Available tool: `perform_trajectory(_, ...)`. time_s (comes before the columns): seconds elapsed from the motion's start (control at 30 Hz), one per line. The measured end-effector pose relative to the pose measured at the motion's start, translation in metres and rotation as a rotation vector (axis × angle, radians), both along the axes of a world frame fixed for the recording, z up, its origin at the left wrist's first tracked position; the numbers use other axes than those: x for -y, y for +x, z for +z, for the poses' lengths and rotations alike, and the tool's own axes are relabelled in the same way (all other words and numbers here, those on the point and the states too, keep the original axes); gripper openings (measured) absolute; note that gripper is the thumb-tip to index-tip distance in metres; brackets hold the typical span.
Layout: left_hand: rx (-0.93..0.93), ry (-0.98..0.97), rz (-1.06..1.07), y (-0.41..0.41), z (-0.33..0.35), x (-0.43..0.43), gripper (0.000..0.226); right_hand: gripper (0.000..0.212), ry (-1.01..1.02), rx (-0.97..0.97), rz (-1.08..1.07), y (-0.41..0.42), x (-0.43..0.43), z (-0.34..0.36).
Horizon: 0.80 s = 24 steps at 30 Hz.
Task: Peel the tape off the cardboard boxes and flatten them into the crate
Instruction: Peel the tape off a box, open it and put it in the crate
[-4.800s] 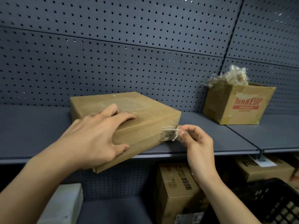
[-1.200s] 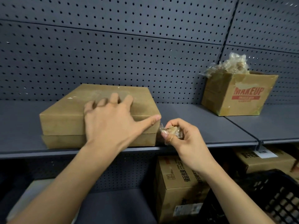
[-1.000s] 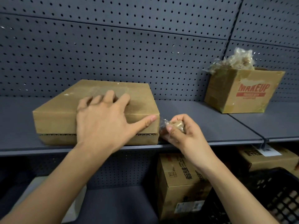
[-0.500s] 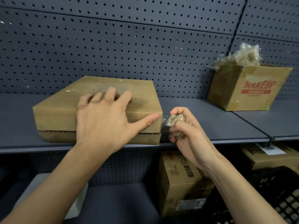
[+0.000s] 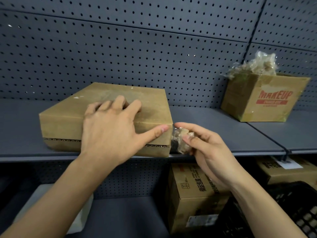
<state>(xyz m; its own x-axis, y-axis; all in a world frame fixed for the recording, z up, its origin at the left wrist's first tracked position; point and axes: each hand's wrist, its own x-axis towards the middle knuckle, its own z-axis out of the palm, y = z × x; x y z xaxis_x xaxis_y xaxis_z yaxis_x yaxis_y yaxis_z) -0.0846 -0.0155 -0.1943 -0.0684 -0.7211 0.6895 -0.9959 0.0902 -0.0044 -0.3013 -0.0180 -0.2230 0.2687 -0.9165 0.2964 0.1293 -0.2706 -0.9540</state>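
Note:
A flat brown cardboard box [image 5: 68, 117] lies on the grey shelf [image 5: 214, 131]. My left hand [image 5: 113, 133] rests spread on its top and front face, thumb stretched toward the right front corner. Just right of that corner my right hand [image 5: 205, 148] pinches a crumpled wad of clear tape [image 5: 181, 140], which still reaches the box's right end. The black crate [image 5: 298, 212] shows at the bottom right, partly cut off by the frame.
An open box printed MAKEUP [image 5: 262, 98], stuffed with crumpled tape, stands at the right of the shelf. Under the shelf are a printed carton [image 5: 193, 194], another carton [image 5: 291, 169] and a white object [image 5: 51, 203]. A perforated panel backs the shelf.
The box was turned from its tilted pose to lie flat along the shelf edge. The tape in my right hand has bunched into a wad, and that hand has dropped slightly at the box's corner.

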Motion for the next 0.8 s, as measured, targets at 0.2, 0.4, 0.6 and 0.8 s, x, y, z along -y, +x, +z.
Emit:
perform_trajectory(0.2,-0.007,0.023,-0.013,0.001,0.001,0.0,0.085,0.02,-0.119,-0.123,-0.203,0.0,0.0,0.0)
perform_trajectory(0.4,0.013,0.047,-0.006,-0.002,0.002,-0.002,0.087,0.005,-0.175,-0.122,-0.353,0.012,0.003,-0.003)
perform_trajectory(0.6,0.02,0.064,-0.01,0.001,0.002,-0.002,0.085,0.01,-0.229,-0.208,-0.456,0.02,0.008,-0.006)
perform_trajectory(0.8,0.027,0.097,-0.006,0.004,0.004,-0.003,0.086,0.015,-0.241,-0.251,-0.57,0.024,0.019,-0.013)
